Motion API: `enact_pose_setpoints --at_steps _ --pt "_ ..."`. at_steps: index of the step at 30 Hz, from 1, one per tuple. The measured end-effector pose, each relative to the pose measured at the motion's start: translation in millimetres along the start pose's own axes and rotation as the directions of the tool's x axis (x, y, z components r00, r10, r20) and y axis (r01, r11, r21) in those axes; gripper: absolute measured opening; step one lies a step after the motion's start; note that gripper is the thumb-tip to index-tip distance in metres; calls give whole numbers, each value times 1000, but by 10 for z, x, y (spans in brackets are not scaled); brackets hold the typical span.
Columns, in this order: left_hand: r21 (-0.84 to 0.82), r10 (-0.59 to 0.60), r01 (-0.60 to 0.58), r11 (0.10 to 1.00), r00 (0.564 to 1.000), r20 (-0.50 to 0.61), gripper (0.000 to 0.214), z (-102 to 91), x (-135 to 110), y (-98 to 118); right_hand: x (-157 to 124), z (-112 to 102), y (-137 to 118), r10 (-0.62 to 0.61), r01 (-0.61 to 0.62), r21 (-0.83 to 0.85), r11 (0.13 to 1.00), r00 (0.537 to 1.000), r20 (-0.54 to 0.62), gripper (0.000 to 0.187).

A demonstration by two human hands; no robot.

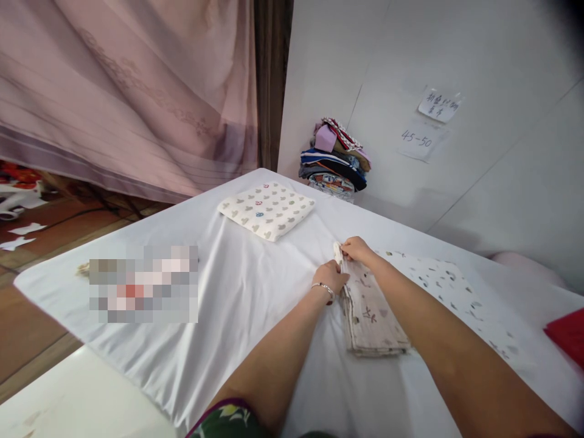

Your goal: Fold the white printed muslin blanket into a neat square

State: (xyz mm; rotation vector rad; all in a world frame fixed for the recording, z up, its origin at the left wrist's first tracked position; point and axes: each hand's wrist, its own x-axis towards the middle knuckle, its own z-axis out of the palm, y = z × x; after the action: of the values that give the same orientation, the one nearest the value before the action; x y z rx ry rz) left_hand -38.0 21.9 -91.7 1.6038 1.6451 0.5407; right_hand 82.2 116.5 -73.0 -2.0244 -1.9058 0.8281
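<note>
A beige printed cloth [371, 313], folded into a long narrow stack of layers, lies on the white-covered table [260, 322]. My left hand [335, 280], with a bracelet at its wrist, is closed on the cloth's left edge near the far end. Just beyond it, my right hand [358, 249] pinches the far corner, where the fabric bunches up. To the right, partly behind my right forearm, a white printed cloth [442, 280] is spread flat. Farther back lies a folded cream cloth with a cloud-like print [269, 210]. My fingertips are partly hidden by fabric.
A pile of folded clothes [335, 158] stands at the table's far corner against the white wall [387, 55], which bears two paper notes [415, 140]. A pixelated patch [146, 286] covers something on the left. Red fabric [568, 334] sits at the right edge. A pink curtain [137, 91] hangs behind.
</note>
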Motion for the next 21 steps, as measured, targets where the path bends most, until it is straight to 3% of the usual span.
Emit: enact_pose_setpoints --at_steps 5,12,21 --pt "-20 4 -4 1000 1000 21 22 4 -3 -7 -93 -50 -30 -25 27 134 991 1000 -19 11" --pt "4 16 -16 1000 1000 -3 35 -7 -36 22 -148 -61 -114 32 -40 326 945 999 30 12" --pt "75 3 -1 997 1000 -16 27 9 -39 32 -165 31 -87 44 -64 377 924 997 62 12"
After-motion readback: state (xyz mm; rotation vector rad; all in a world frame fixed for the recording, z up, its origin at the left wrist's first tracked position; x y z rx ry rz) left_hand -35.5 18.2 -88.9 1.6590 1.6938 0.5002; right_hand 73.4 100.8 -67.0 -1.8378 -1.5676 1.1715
